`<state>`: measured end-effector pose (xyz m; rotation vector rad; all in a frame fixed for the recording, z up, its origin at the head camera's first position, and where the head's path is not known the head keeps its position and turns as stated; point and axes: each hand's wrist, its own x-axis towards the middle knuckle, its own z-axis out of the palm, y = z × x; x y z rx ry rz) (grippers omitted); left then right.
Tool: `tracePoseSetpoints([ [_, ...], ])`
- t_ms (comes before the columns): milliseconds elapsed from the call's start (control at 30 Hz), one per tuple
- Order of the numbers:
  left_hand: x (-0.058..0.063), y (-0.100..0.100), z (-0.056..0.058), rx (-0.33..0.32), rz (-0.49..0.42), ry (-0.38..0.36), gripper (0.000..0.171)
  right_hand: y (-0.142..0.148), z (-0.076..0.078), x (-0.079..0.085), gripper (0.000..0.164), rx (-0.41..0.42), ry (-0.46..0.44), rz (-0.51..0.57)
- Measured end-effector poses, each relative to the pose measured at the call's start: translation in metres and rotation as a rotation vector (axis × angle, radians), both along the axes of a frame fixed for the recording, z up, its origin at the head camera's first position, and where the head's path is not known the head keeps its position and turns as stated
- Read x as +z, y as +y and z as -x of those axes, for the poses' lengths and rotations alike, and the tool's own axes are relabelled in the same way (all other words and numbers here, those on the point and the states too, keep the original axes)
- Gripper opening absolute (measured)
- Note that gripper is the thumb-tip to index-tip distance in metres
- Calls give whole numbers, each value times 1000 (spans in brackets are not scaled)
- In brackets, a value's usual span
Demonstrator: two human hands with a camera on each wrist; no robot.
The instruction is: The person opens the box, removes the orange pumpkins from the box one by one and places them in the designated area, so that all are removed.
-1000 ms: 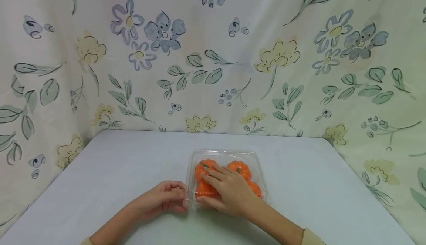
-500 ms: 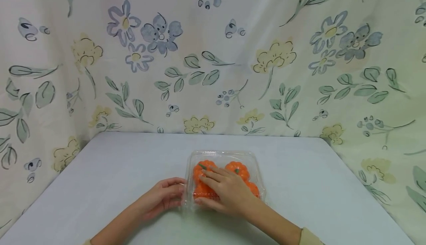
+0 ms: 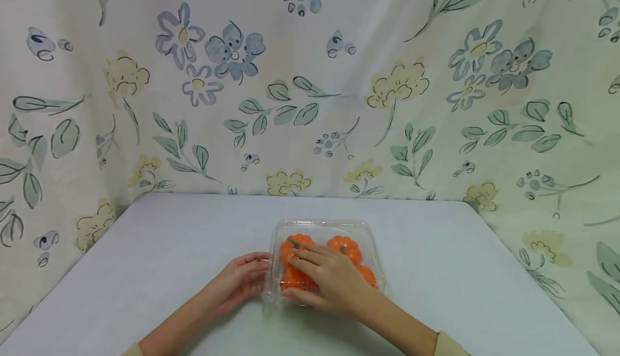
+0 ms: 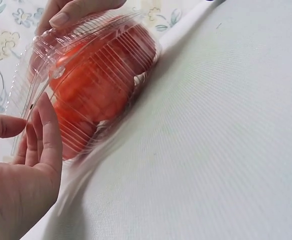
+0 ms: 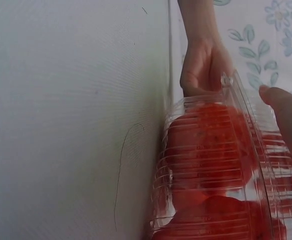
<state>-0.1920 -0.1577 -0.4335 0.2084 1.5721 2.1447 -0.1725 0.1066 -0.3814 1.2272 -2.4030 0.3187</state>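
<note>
A clear plastic clamshell container [image 3: 365, 230] with several small orange pumpkins [image 3: 344, 249] inside sits on the white table; its lid is down. My right hand [image 3: 334, 278] lies flat over the lid with fingers spread, covering part of the pumpkins. At the container's left edge, the thumb and fingertips of my left hand [image 3: 237, 283] meet at the rim. The left wrist view shows that left hand [image 4: 28, 165] pinching the rim between thumb and index finger. Ribbed side walls of the container [image 5: 206, 165] show in the right wrist view.
The white table [image 3: 169, 243] extends on both sides and behind the container. A floral curtain [image 3: 310, 76] hangs along the table's back and sides. A thin dark hair-like strand [image 5: 120, 170] lies on the tabletop.
My left hand has shifted slightly back along the container's left edge, its fingers less curled than before. The right hand stays on the lid. The head view has tilted a little.
</note>
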Motion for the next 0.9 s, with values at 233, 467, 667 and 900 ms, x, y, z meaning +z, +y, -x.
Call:
tracePoseSetpoints([
  [233, -1, 2, 2, 29, -12, -13, 17, 1, 1, 1, 52, 26, -54, 68],
  [467, -1, 4, 0, 44, -21, -16, 13, 8, 4, 4, 41, 104, -19, 168],
  [667, 0, 5, -1, 55, -13, 4, 13, 22, 4, 6, 37, 112, -7, 203],
  [900, 3, 8, -2, 113, 40, -20, 13, 41, -1, 1, 34, 74, 35, 206],
])
